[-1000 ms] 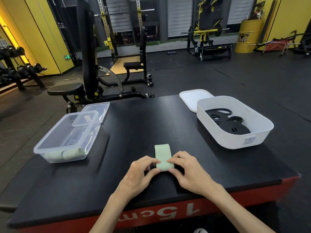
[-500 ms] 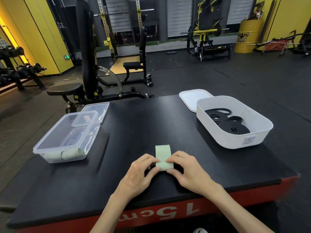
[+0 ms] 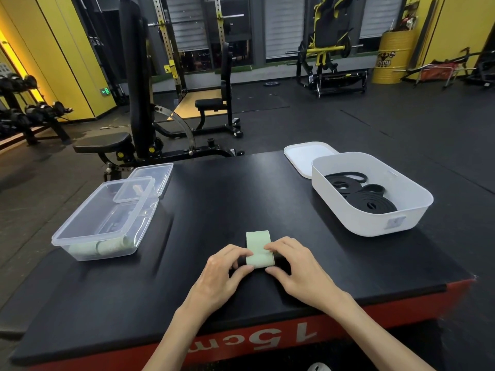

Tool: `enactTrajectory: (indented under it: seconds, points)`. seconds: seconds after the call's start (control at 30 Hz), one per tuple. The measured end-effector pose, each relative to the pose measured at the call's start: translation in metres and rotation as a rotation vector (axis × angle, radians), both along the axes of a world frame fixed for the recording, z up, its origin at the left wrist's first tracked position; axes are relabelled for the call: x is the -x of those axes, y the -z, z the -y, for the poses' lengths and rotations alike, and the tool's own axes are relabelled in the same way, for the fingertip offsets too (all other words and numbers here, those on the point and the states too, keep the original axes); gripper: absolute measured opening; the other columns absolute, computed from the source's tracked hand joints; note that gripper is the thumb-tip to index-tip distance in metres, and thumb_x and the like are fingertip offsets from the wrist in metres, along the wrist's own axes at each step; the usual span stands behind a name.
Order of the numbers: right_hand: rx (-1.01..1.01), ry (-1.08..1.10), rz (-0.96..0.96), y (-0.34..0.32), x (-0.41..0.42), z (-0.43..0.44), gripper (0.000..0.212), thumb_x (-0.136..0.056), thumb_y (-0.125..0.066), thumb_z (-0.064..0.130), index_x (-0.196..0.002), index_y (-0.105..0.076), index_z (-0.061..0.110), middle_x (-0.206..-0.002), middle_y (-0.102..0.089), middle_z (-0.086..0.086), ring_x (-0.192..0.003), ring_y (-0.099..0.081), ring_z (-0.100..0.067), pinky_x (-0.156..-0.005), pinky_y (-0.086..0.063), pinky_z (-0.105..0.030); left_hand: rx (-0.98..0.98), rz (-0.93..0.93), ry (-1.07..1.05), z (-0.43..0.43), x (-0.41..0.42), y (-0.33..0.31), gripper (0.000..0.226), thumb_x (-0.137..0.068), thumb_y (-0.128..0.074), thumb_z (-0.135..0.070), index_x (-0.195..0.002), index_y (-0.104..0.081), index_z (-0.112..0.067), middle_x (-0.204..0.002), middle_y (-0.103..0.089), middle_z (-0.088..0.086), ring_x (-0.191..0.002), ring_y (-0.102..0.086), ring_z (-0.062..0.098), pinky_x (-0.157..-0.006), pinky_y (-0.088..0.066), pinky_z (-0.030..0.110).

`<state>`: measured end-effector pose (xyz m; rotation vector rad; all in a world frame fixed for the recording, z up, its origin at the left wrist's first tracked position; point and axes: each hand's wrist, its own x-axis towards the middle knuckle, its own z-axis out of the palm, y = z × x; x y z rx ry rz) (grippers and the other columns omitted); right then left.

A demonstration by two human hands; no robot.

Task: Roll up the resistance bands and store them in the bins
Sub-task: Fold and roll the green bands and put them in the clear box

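Observation:
A pale green resistance band (image 3: 257, 246) lies on the black platform (image 3: 241, 199), its near end wound into a roll. My left hand (image 3: 222, 274) pinches the roll's left side between thumb and fingers. My right hand (image 3: 297, 271) pinches its right side the same way. A short flat tail of the band reaches away from me. A clear plastic bin (image 3: 80, 236) at the left holds rolled green bands (image 3: 107, 247). A white bin (image 3: 417, 207) at the right holds coiled black bands (image 3: 367, 202).
A clear lid (image 3: 152, 174) leans behind the clear bin, and a white lid (image 3: 302, 156) lies behind the white bin. Past the platform stand a weight bench (image 3: 134, 103), a rack and a yellow drum (image 3: 393, 60). The platform's near edge is red.
The roll has grown a little and the flat tail has become shorter as both hands turned it forward. The bins have not moved.

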<state>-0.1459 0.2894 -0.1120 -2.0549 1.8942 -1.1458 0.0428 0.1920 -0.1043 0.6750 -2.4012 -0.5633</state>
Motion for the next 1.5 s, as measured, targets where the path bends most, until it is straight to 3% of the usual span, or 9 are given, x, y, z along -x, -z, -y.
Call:
enactTrajectory:
  seconds: [0.2, 0.33, 0.47, 0.67, 0.8, 0.9, 1.07, 1.27, 1.5]
  points:
    - [0.044, 0.006, 0.025, -0.0003, 0.0012, 0.0008, 0.025, -0.083, -0.069, 0.019, -0.108, -0.068, 0.015, -0.1, -0.06, 0.009, -0.094, -0.056, -0.006, -0.084, -0.047, -0.023, -0.036, -0.009, -0.007, -0.0003, 0.0009, -0.0005, 0.019, -0.09, -0.064, -0.028, -0.108, -0.066, -0.02, -0.083, -0.052, -0.019, -0.072, -0.047, 0.001, -0.068, -0.035, 0.007]
    - [0.042, -0.01, 0.024, 0.0004, 0.0021, -0.0015, 0.024, -0.083, -0.069, 0.019, -0.107, -0.069, 0.015, -0.098, -0.06, 0.009, -0.092, -0.056, -0.006, -0.082, -0.047, -0.023, -0.037, -0.014, 0.007, -0.0036, 0.0003, -0.0005, 0.023, -0.089, -0.058, -0.043, -0.102, -0.065, -0.025, -0.082, -0.049, -0.027, -0.07, -0.046, 0.004, -0.066, -0.034, 0.008]
    - [0.03, -0.016, 0.023, -0.0005, 0.0026, -0.0019, 0.024, -0.083, -0.069, 0.019, -0.107, -0.07, 0.016, -0.097, -0.059, 0.011, -0.09, -0.054, -0.003, -0.081, -0.044, -0.018, -0.017, -0.018, 0.011, -0.0038, -0.0004, 0.0002, 0.021, -0.089, -0.058, -0.044, -0.099, -0.064, -0.027, -0.081, -0.049, -0.023, -0.073, -0.048, 0.005, -0.067, -0.035, 0.009]
    - [0.005, 0.002, 0.021, 0.0005, 0.0026, 0.0018, 0.027, -0.086, -0.064, 0.024, -0.111, -0.069, 0.016, -0.098, -0.058, 0.01, -0.091, -0.051, -0.002, -0.082, -0.037, -0.012, 0.013, 0.015, 0.051, -0.0047, -0.0015, 0.0001, 0.028, -0.085, -0.066, -0.033, -0.111, -0.056, -0.029, -0.099, -0.052, -0.016, -0.077, -0.049, 0.009, -0.073, -0.04, 0.013]
    - [-0.008, 0.02, 0.006, 0.0, 0.0003, 0.002, 0.035, -0.089, -0.058, 0.033, -0.119, -0.065, 0.017, -0.104, -0.053, 0.011, -0.098, -0.047, -0.001, -0.086, -0.037, -0.013, 0.015, 0.007, 0.029, -0.002, -0.0009, 0.0001, 0.022, -0.087, -0.064, -0.031, -0.108, -0.061, -0.026, -0.091, -0.052, -0.018, -0.074, -0.049, 0.006, -0.069, -0.039, 0.011]
    - [-0.008, -0.003, 0.013, 0.0, -0.0001, 0.0011, 0.037, -0.087, -0.064, 0.029, -0.122, -0.059, 0.019, -0.11, -0.051, 0.012, -0.104, -0.046, -0.003, -0.09, -0.04, -0.016, 0.011, -0.002, 0.011, -0.0012, 0.0005, -0.0001, 0.024, -0.088, -0.061, -0.034, -0.109, -0.064, -0.022, -0.086, -0.047, -0.021, -0.072, -0.046, 0.002, -0.067, -0.037, 0.008]
    - [0.02, -0.012, 0.057, -0.0019, 0.0009, 0.0034, 0.026, -0.086, -0.065, 0.014, -0.112, -0.063, 0.017, -0.105, -0.056, 0.01, -0.096, -0.055, -0.005, -0.086, -0.046, -0.023, -0.016, -0.005, 0.005, 0.0013, 0.0007, 0.0018, 0.034, -0.088, -0.053, -0.046, -0.111, -0.064, -0.023, -0.082, -0.048, -0.017, -0.07, -0.046, 0.005, -0.066, -0.037, 0.01]
    - [0.013, -0.032, 0.044, -0.0004, 0.0003, -0.0003, 0.025, -0.089, -0.061, 0.016, -0.114, -0.065, 0.016, -0.105, -0.057, 0.008, -0.094, -0.053, -0.003, -0.085, -0.044, -0.019, -0.025, -0.026, 0.019, -0.0008, -0.0008, 0.0024, 0.033, -0.089, -0.054, -0.047, -0.107, -0.066, -0.022, -0.081, -0.051, -0.015, -0.068, -0.047, 0.006, -0.065, -0.036, 0.01]
    - [0.008, -0.026, 0.054, 0.0007, 0.0019, 0.0003, 0.026, -0.088, -0.063, 0.017, -0.114, -0.066, 0.017, -0.104, -0.057, 0.009, -0.094, -0.054, -0.004, -0.084, -0.045, -0.02, -0.014, -0.023, 0.035, -0.0027, -0.0029, 0.0002, 0.026, -0.085, -0.064, -0.039, -0.11, -0.061, -0.03, -0.1, -0.053, -0.016, -0.076, -0.05, 0.012, -0.07, -0.039, 0.012]
